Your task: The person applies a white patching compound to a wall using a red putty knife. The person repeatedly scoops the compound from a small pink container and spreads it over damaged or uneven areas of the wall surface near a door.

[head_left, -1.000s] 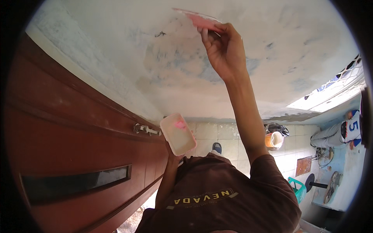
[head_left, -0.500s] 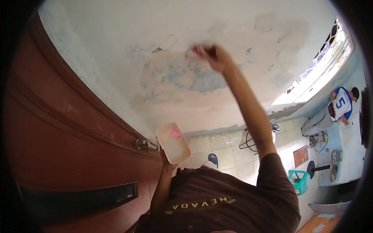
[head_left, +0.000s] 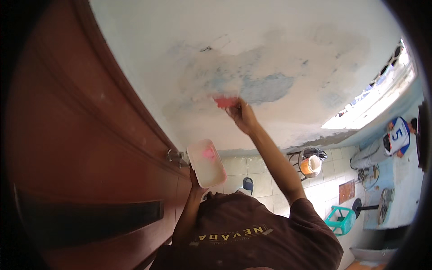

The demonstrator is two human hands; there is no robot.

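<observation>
The wall (head_left: 270, 45) looked partly covered, to judge by its patches: broad pale beige smears spread across the middle of the frame and seemed to be done, while a grey-blue patch (head_left: 269, 87) right of centre, dark scuffs at upper right and a small dark crack (head_left: 206, 48) at upper centre showed through and seemed to be left. The right hand (head_left: 242, 114) pinched a flat pink scraper (head_left: 225, 101) between narrowed fingers near the centre of the frame; blur hid whether its edge touched the wall. The left hand (head_left: 194, 182) held a shallow pale tub (head_left: 208, 174) tilted below centre, its fingers mostly hidden behind it, and a pink smudge (head_left: 209, 153) showed inside at the tub's upper end. The wall's surface was mottled, smoother and whiter toward the top, with a rough grey strip (head_left: 321, 138) along its foot at right. A dark red door (head_left: 85, 126) filled the left side, with a metal handle (head_left: 176, 156) just beside the tub. Pale floor tiles (head_left: 236, 168) ran below the wall. At right were a bright window (head_left: 378, 101) with a grille, an orange and white bucket (head_left: 310, 166), a teal stool (head_left: 344, 220) and another person (head_left: 398, 135) in a white and blue shirt.
</observation>
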